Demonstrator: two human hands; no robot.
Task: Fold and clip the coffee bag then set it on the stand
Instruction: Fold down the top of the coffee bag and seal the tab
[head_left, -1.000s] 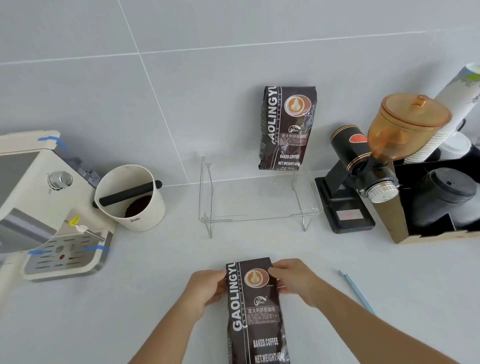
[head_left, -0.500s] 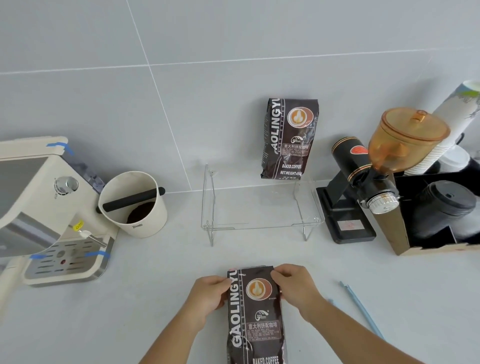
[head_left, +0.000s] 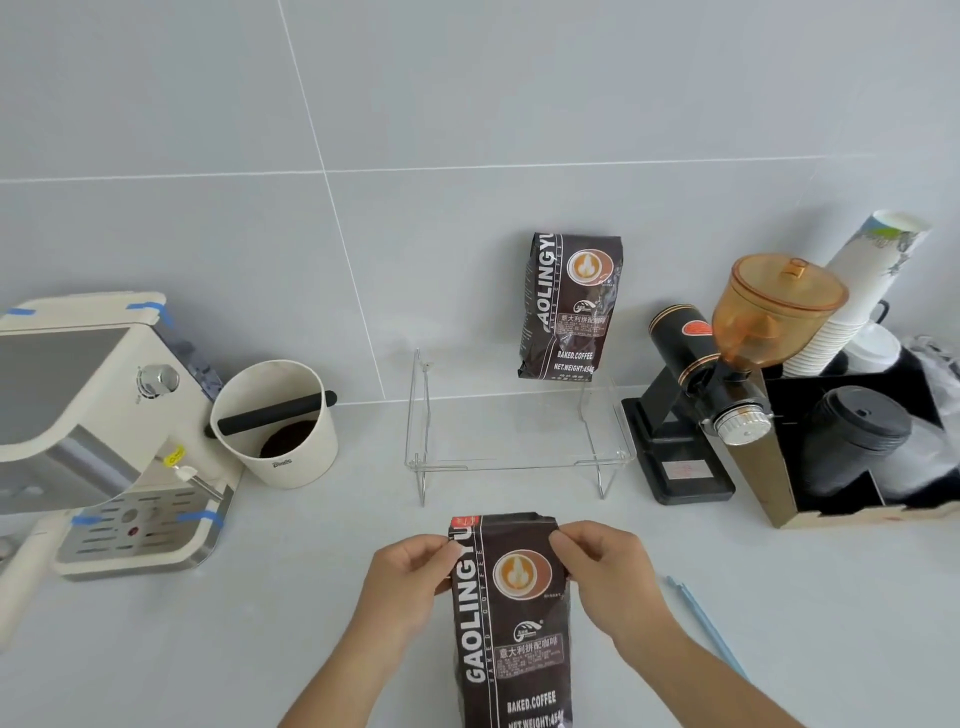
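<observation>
A dark brown coffee bag (head_left: 511, 618) lies flat on the white counter in front of me, top end pointing away. My left hand (head_left: 408, 582) pinches its upper left edge and my right hand (head_left: 605, 577) pinches its upper right edge. The top strip of the bag is bent over, showing a red patch at its left corner. A clear acrylic stand (head_left: 519, 457) sits just beyond the bag. A second identical coffee bag (head_left: 571, 306) stands upright on the stand's back right, leaning on the wall. A thin light-blue clip (head_left: 706, 626) lies on the counter right of my right forearm.
A cream espresso machine (head_left: 98, 431) fills the left side, with a cream knock box (head_left: 275, 423) beside it. Right of the stand are a black grinder with an amber hopper (head_left: 727, 374), a stack of paper cups (head_left: 862, 291) and a box of black lids (head_left: 852, 441).
Both hands have shifted up along the bag's top edge and bent its top strip over, exposing a red patch. The view has tilted so everything sits lower in the frame.
</observation>
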